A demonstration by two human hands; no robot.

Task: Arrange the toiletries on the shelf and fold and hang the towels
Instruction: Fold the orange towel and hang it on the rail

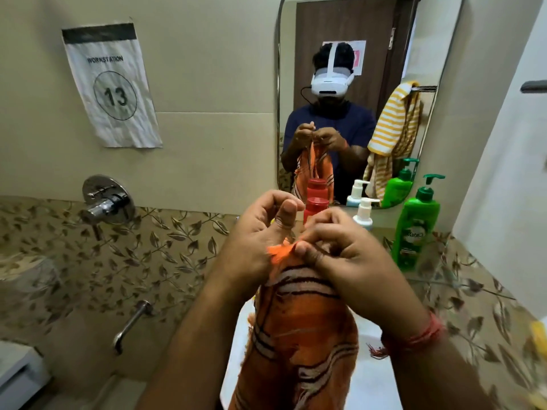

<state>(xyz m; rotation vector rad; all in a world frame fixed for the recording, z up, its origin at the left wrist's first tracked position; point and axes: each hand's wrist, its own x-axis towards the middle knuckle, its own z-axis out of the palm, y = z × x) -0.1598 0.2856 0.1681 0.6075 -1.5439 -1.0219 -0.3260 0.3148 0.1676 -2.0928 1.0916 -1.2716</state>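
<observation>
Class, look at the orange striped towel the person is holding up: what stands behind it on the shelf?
Behind the orange striped towel and hands stand a red container, a white pump bottle and a green pump bottle. The red container's lower part and the shelf beneath it are covered.

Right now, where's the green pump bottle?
In the head view, the green pump bottle stands at right on the glass shelf, beside the white pump bottle, below the mirror.
</observation>
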